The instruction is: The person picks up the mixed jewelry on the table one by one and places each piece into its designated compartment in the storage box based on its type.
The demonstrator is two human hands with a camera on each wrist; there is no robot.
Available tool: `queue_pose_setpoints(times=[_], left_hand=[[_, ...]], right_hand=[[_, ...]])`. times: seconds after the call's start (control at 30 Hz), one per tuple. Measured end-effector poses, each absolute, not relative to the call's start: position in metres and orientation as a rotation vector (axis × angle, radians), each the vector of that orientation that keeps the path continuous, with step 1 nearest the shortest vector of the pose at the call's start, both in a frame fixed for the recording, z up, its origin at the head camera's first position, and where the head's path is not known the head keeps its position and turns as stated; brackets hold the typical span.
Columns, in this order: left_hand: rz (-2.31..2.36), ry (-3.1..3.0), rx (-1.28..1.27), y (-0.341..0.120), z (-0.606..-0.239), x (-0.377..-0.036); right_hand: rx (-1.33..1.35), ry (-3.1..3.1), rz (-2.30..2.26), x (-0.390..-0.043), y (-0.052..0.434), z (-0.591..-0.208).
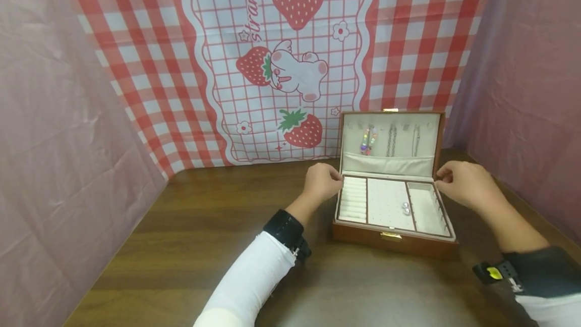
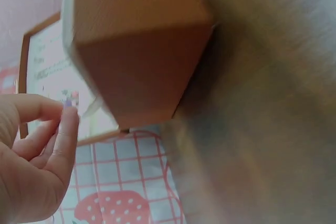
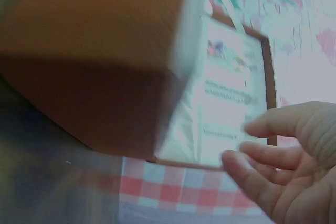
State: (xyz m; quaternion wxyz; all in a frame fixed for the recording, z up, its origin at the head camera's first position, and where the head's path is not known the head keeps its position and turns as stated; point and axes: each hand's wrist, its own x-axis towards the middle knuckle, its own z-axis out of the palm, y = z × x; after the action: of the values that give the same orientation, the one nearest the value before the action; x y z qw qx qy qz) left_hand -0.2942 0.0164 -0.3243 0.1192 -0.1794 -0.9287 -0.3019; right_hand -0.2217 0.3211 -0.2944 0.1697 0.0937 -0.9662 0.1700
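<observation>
A brown jewelry box [image 1: 395, 243] stands on the table with its lid [image 1: 391, 143] raised. Inside the lid hang a colorful beaded bracelet [image 1: 364, 141] and silver chains [image 1: 392, 140]. The cream tray has ring rolls [image 1: 353, 201], a panel bearing two round silvery earrings [image 1: 406, 209], and a compartment [image 1: 426, 211] at the right. By the box's back left corner is my left hand [image 1: 321, 183], thumb and forefinger tips together with nothing visible between them. Beside the back right corner hovers my right hand [image 1: 469, 183], loosely curled; the right wrist view shows its fingertips apart and nothing held.
Behind the box hangs a red-and-white checked strawberry cloth [image 1: 281, 64]. Pink curtains [image 1: 526, 64] flank both sides. Brown wooden tabletop [image 1: 218, 216] stretches left of the box and in front of it.
</observation>
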Motion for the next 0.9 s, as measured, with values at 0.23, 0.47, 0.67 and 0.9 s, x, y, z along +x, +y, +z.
queue_pose_setpoints(times=[0.23,0.47,0.67,0.9], left_hand=[[-1.692,-2.513,-0.385,0.026,-0.301,-0.328],[-2.210,-2.331,-0.284,0.038,-0.283,-0.351],[-2.433,-2.310,-0.379,0.049,-0.282,-0.355],[-2.465,-2.248,-0.472,0.050,-0.282,-0.358]], right_hand=[[0.010,-2.580,0.801,-0.263,0.326,-0.262],[-0.187,-2.522,1.313,-0.293,0.315,-0.250],[-0.248,-2.458,1.415,-0.299,0.305,-0.255],[-0.275,-2.452,1.296,-0.290,0.309,-0.249]])
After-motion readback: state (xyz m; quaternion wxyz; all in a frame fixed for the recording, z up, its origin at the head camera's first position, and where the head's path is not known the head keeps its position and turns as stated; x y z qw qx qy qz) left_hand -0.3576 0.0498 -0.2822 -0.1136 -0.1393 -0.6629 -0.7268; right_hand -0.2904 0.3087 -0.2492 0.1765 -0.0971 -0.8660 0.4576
